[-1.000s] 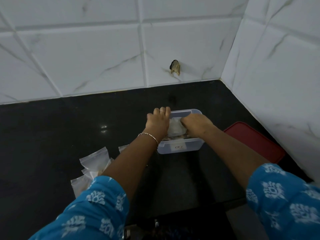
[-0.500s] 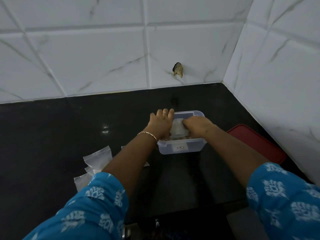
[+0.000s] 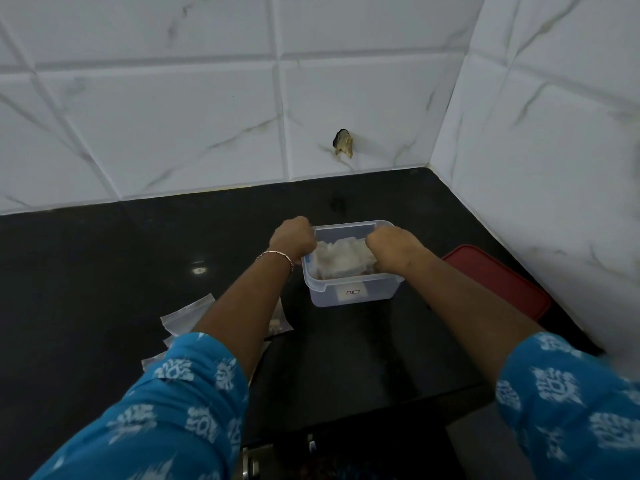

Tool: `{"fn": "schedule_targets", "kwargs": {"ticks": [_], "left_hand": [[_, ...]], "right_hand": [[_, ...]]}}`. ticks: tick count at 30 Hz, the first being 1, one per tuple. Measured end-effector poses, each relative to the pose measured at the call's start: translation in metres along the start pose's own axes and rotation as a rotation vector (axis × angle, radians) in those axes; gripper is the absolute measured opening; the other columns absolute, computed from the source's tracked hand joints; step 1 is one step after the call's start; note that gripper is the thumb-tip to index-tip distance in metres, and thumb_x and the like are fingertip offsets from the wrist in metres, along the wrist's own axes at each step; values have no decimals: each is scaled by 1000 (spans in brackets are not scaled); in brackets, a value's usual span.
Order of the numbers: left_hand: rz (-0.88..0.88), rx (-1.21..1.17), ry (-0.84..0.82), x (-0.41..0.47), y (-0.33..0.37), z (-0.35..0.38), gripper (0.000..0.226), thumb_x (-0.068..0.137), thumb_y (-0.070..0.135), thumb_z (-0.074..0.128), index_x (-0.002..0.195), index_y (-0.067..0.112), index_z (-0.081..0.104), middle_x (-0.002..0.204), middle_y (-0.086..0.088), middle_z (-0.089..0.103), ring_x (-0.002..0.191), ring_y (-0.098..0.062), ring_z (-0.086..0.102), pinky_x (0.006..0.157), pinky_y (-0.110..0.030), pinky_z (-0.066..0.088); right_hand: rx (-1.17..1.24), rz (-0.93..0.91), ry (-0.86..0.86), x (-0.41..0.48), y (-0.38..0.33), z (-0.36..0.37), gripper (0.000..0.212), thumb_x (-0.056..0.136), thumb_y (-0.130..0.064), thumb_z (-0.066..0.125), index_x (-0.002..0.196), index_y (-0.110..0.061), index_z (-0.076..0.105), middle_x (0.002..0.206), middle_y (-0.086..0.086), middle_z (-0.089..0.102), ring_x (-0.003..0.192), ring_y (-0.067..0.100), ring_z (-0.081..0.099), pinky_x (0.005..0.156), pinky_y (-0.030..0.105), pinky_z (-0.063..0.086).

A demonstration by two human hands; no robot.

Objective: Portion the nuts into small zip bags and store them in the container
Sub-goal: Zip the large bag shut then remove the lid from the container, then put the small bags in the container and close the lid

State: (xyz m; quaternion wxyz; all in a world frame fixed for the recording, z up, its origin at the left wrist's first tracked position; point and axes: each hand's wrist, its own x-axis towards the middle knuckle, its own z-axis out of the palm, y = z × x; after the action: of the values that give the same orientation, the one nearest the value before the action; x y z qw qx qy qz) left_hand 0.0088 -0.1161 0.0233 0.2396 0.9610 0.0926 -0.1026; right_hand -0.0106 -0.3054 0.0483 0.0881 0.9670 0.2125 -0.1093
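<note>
Visibly crumpled zip bags [image 3: 341, 254], translucent container [image 3: 381, 289]

White, grey-veined tiles cover the back wall [image 3: 173, 116] and the right wall [image 3: 554, 150], which meet in a corner. A chipped hole [image 3: 343, 143] mars one back tile. The glossy black counter [image 3: 104, 271] shows a small glint [image 3: 199, 270].

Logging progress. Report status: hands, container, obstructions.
Left hand curled at container rim; right hand inside on filled bags; grips hidden. Red lid off, beside it. Loose bags lie left.
</note>
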Motion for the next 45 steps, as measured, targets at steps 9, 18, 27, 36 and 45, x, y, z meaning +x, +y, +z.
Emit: {"fn": "schedule_targets", "kwargs": {"ticks": [9,18,27,36,45], "left_hand": [[11,157,97,2,6,8,29,88,12,64,116,9,59,110,-12,62,100,-29,62,87,-39,55],[-21,-192,-33,-5,-10,-5,26,89,26,65,108,10,55,102,-11,60,91,-24,62,77,-35,58],[-47,-644,144,-72,-56,-45,23,90,30,65,105,14,60,98,-11,69,77,-16,64,57,-23,49],[-189,-877,436,-182,-138,-46,11,92,20,64,101,15,62,95,-3,68,82,-15,64,66,-27,53],[-464,-885,553,-216,-212,9,31,78,31,80,102,23,62,103,-3,66,96,-19,65,87,-43,56]], "right_hand": [[40,-1,-179,12,-2,1,38,96,-19,56,132,-9,52,128,11,58,117,23,57,97,32,45],[125,29,-91,7,-1,3,36,91,-22,61,125,-11,57,117,9,62,106,23,60,91,33,50],[476,9,537,-21,-33,-8,18,91,-28,62,105,-17,66,98,1,68,84,12,61,75,27,51],[813,-250,424,-45,-154,17,22,92,-21,62,113,-20,62,105,-5,65,91,5,62,82,24,54],[608,-362,60,-32,-204,50,51,95,-35,57,142,-21,44,142,4,42,134,22,37,110,41,36]]}}
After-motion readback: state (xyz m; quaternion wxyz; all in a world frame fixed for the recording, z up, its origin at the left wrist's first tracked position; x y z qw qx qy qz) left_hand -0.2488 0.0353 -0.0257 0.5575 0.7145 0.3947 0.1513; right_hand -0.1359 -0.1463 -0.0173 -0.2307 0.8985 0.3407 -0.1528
